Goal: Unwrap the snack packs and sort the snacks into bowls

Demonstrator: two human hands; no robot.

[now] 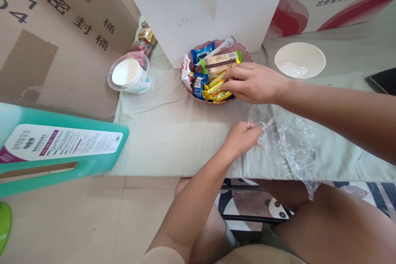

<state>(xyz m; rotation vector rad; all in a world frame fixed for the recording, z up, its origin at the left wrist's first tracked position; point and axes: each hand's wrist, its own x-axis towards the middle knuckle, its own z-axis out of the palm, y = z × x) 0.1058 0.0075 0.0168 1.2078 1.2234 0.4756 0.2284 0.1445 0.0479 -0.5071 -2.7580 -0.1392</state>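
Note:
My right hand (255,82) reaches over a pinkish glass bowl (246,54), its fingers closed on a yellow snack packet (218,87). The bowl also holds a green-ended wafer pack (219,64), blue packets (202,52), a white-and-red packet (186,70) and a clear thin wrapper. Nearer the table's front edge, my left hand (244,137) is closed, pinching a clear plastic bag (287,140). The bag spreads crumpled to the right under my right forearm, and one end hangs over the edge.
A white box (210,12) stands behind the bowl. At left are paper cups (126,74), a cardboard box (62,49) and a green jug (68,140). On the right sit a cream bowl (300,60), a red-and-white carton (334,4) and a dark object (383,80).

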